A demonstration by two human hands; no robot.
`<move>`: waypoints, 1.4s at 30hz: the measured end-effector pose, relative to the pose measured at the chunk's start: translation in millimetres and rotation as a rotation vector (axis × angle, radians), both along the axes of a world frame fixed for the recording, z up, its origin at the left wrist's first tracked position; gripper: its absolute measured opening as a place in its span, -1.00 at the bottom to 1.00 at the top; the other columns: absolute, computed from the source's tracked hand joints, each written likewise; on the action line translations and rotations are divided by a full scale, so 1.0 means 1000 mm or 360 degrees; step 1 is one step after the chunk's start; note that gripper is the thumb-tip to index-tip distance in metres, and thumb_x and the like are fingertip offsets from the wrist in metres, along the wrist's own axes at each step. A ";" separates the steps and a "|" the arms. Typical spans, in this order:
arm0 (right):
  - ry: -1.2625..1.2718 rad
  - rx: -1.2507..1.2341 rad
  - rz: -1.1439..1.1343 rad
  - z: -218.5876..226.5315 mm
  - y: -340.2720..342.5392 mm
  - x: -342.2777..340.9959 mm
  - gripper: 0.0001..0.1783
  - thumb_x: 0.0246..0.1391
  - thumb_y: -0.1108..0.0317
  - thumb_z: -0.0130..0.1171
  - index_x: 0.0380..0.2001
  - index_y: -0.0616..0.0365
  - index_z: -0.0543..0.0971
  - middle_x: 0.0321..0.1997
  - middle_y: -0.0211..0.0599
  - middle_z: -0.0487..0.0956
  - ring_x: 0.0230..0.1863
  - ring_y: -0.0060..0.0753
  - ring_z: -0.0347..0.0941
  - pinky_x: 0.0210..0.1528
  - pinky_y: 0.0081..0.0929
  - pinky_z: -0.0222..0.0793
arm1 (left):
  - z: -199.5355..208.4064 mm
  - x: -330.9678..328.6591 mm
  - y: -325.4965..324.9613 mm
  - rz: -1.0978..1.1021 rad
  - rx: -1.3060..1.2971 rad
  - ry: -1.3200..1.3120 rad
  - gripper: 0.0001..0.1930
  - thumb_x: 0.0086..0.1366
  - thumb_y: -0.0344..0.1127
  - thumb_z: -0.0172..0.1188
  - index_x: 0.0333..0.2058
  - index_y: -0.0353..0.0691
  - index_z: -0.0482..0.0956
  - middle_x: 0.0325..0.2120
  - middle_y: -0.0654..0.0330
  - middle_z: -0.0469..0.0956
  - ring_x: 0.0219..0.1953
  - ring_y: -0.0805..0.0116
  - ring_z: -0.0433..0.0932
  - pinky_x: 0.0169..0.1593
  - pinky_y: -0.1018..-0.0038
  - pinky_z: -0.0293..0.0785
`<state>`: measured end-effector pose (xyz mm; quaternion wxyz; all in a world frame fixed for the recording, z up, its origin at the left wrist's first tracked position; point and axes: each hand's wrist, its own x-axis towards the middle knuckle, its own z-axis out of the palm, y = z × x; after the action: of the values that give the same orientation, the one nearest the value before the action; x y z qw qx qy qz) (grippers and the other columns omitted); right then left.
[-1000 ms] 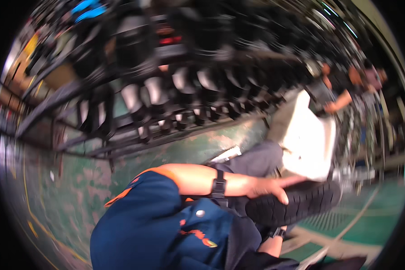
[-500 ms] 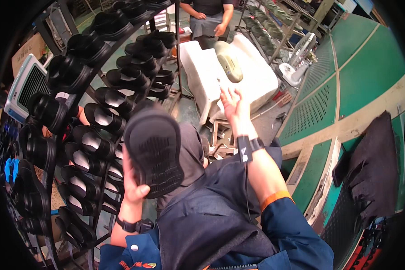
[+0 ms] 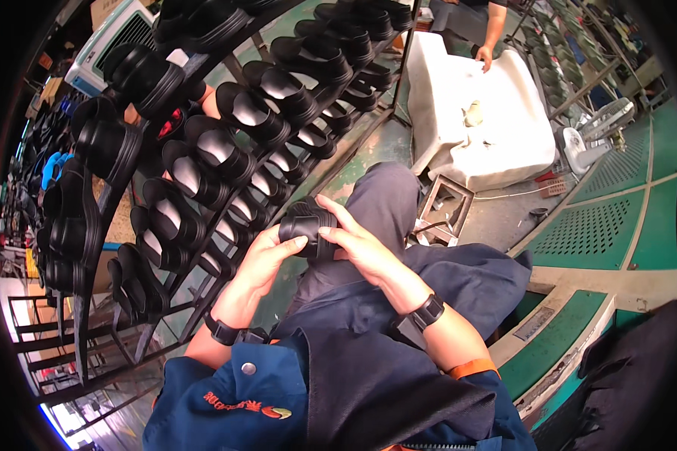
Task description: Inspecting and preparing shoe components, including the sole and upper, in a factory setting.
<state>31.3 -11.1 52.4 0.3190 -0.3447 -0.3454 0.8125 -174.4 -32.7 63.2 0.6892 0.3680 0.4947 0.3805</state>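
Note:
Both my hands grip one black shoe point(image 3: 302, 227) in front of my knees. My left hand point(image 3: 257, 261) closes on its near left side, the thumb pressed against the shiny upper. From the right, my right hand point(image 3: 361, 248) wraps round it, thumb on top and fingers along the far side. The sole faces away from me and is hidden. Just left of the shoe stands a dark metal rack point(image 3: 233, 237) with several rows of black shoes point(image 3: 252, 113), their pale insoles showing.
A white-covered table point(image 3: 496, 146) with a worn patch stands ahead. Behind it another person's hand point(image 3: 485, 56) touches the cover. A wooden frame point(image 3: 451, 199) lies before it. A white fan point(image 3: 579, 150) and green panels point(image 3: 598, 233) line the right side.
My right hand has come from the table to the shoe, which has turned sole-away. The olive shoe-shaped form is gone from the table. My view has swung left; the other person's hand now reaches onto the cover.

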 end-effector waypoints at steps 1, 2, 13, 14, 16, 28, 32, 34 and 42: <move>-0.0027 0.0008 0.0087 -0.003 0.002 -0.002 -0.26 0.26 0.19 0.10 0.44 -0.15 0.09 0.38 -0.20 0.23 0.31 -0.31 0.21 0.22 -0.16 0.24 | -0.006 -0.005 -0.001 0.0026 0.0010 0.0001 -0.69 0.27 -0.34 0.26 -0.03 -0.28 0.57 -0.17 0.25 0.63 -0.09 0.45 0.55 0.08 0.44 0.42; -0.0018 0.0001 0.0121 -0.005 0.001 -0.002 -0.26 0.26 0.19 0.10 0.44 -0.15 0.09 0.38 -0.20 0.23 0.31 -0.31 0.21 0.22 -0.16 0.24 | -0.010 -0.009 -0.002 0.0060 0.0003 0.0010 -0.69 0.27 -0.34 0.26 -0.03 -0.28 0.57 -0.17 0.25 0.63 -0.09 0.45 0.55 0.08 0.44 0.42; 0.0405 -0.0014 0.0082 -0.040 0.005 0.010 -0.46 0.34 0.26 -0.01 0.29 0.29 0.27 0.35 0.02 0.31 0.40 -0.02 0.21 0.21 -0.07 0.39 | -0.051 -0.087 -0.015 0.0314 -0.0325 -0.0038 -0.74 0.24 -0.34 0.29 -0.13 -0.32 0.57 -0.22 0.20 0.64 -0.13 0.36 0.58 0.04 0.39 0.46; 0.0454 -0.0031 0.0065 -0.042 0.004 0.013 -0.44 0.33 0.23 0.00 0.29 0.31 0.27 0.32 0.07 0.33 0.38 0.02 0.23 0.20 -0.05 0.40 | -0.070 -0.102 -0.022 0.0281 -0.0426 0.0078 -0.77 0.24 -0.34 0.30 -0.18 -0.30 0.58 -0.25 0.21 0.64 -0.16 0.37 0.59 0.01 0.41 0.47; 0.0500 -0.0018 0.0022 -0.042 -0.001 0.018 -0.43 0.32 0.22 0.02 0.28 0.31 0.27 0.28 0.12 0.38 0.34 0.07 0.29 0.18 -0.04 0.43 | -0.101 -0.136 -0.045 0.0233 -0.0767 0.0263 -0.76 0.21 -0.33 0.32 -0.18 -0.28 0.59 -0.27 0.20 0.64 -0.20 0.39 0.58 -0.06 0.44 0.47; 0.0462 0.0003 0.0089 -0.048 -0.004 0.018 -0.51 0.33 0.27 -0.02 0.23 0.31 0.33 0.12 0.18 0.49 0.08 0.17 0.51 0.03 -0.07 0.55 | -0.248 -0.338 -0.214 -0.0402 -0.0971 0.2247 -0.53 0.12 -0.06 0.16 -0.08 -0.25 0.62 -0.05 -0.16 0.56 0.07 -0.10 0.49 0.12 0.19 0.44; 0.0192 0.0040 0.0157 -0.034 0.002 0.034 -0.47 0.31 0.21 0.02 0.22 0.33 0.33 0.08 0.14 0.52 0.03 0.08 0.56 0.00 -0.16 0.57 | -0.254 -0.257 -0.155 -0.0370 -0.0144 0.1936 -0.56 0.18 -0.10 0.13 -0.04 -0.25 0.59 -0.12 -0.08 0.61 -0.05 0.00 0.59 0.03 0.20 0.49; -0.0281 0.0193 0.0219 -0.006 0.010 0.050 -0.46 0.28 0.19 0.07 0.19 0.34 0.37 0.02 0.07 0.57 -0.03 -0.07 0.60 -0.01 -0.28 0.57 | -0.235 -0.200 -0.098 -0.0197 -0.0071 0.1443 -0.64 0.26 -0.21 0.13 -0.03 -0.24 0.59 -0.22 0.06 0.65 -0.29 0.32 0.66 -0.16 0.34 0.56; -0.1108 0.0513 -0.0761 0.141 -0.021 0.271 -0.54 0.33 0.23 0.00 0.19 0.28 0.42 -0.02 -0.13 0.61 -0.08 -0.33 0.61 -0.08 -0.46 0.54 | -0.056 0.050 0.115 -0.0302 0.1245 0.0986 -0.72 0.29 -0.20 0.15 -0.09 -0.16 0.64 -0.19 0.10 0.66 -0.15 0.19 0.64 -0.06 0.33 0.54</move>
<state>301.8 -32.0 193.5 0.4122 -0.6135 -0.4648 0.4875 -124.6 82.2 7.7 0.3523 0.7374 0.4608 0.3461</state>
